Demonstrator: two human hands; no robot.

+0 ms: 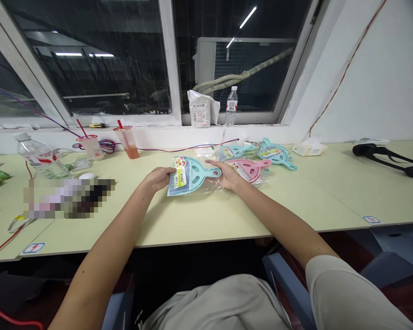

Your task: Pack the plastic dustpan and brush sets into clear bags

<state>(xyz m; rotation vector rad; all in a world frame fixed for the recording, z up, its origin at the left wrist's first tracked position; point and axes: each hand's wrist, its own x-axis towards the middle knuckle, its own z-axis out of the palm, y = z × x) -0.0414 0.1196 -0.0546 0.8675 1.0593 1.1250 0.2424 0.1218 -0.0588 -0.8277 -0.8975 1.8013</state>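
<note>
Just above the table, a light blue dustpan-and-brush set [198,176] in a clear plastic bag lies between my hands, its bristles to the left and handle to the right. A yellow-green label [180,176] covers part of its bristles. My left hand [160,178] pinches the set's left edge by the label, thumb on top. At the handle end, my right hand [229,176] grips the bag, its fingers partly hidden. Right behind that hand is a pink dustpan-and-brush set [251,168]. More blue sets [277,153] lie bagged farther back.
Left on the table stand a large plastic bottle [43,158] and two drink cups [127,142] with red straws. A tissue pack [309,147] and a black strap-like object [388,158] lie right. On the windowsill are a white package [200,112] and a water bottle [231,107].
</note>
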